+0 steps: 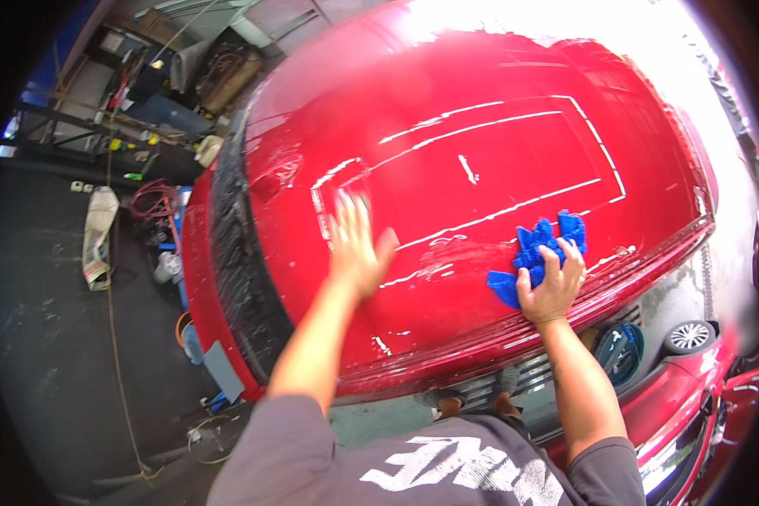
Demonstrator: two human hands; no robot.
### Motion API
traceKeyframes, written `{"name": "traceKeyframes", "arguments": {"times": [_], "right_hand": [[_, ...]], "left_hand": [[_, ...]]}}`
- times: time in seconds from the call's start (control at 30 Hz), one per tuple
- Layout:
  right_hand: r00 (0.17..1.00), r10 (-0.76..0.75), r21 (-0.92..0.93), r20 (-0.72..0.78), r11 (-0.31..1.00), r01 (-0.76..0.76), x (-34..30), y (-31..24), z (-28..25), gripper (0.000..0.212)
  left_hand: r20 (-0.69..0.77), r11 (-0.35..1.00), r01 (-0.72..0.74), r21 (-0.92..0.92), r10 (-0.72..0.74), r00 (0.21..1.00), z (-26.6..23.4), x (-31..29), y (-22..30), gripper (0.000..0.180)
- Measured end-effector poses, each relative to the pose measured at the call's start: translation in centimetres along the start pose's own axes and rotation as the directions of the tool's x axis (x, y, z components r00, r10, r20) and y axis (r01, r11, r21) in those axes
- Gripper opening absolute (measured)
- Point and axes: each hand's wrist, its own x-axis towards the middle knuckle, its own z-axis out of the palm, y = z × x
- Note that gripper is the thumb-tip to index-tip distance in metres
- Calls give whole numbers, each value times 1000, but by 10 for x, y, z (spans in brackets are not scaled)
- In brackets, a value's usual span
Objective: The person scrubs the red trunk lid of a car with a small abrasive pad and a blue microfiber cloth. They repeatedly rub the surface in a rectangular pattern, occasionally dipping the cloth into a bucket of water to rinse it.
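Observation:
A broad, glossy red car panel [497, 160] lies in front of me. My left hand [358, 253] is over its left part, fingers stretched and apart, slightly blurred. Nothing shows in that hand, and its palm is hidden, so I cannot tell whether it touches the paint. Farther right, my right hand [555, 285] has its fingers curled onto a bunched blue cloth [538, 244] at the panel's near side. The cloth rests on the red surface and its folds stick out past the fingers.
White light lines reflect in the paint. A dark glass-like strip [236, 244] borders the panel at left. Beyond it are a coiled hose [154, 200], a pale cloth-like thing [101, 236] and assorted clutter. A dark tub [622, 354] and another red car [683, 396] stand at lower right.

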Motion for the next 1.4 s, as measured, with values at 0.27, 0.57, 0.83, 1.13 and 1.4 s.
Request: {"name": "traceKeyframes", "arguments": {"times": [0.27,0.57,0.83,1.13,1.4], "right_hand": [[1000,7,11,11,1000,-7,-2,0,-1,58],[999,-35,35,9,999,35,1,-8,5,58],[1000,15,3,20,1000,-15,-6,-1,0,58],[999,-32,68,-2,997,32,3,-14,2,57],[1000,17,17,16,1000,-17,-4,-5,0,58]], "left_hand": [[147,992,-65,104,50,988,-15,-51,-11,108],[-98,984,170,-57,-175,980,17,100,-102,106],[124,1000,-29,1,29,992,1,-18,-45,112],[-72,974,222,43,-219,973,16,150,-148,110],[137,990,-10,-143,30,990,-3,-150,9,112]]}}
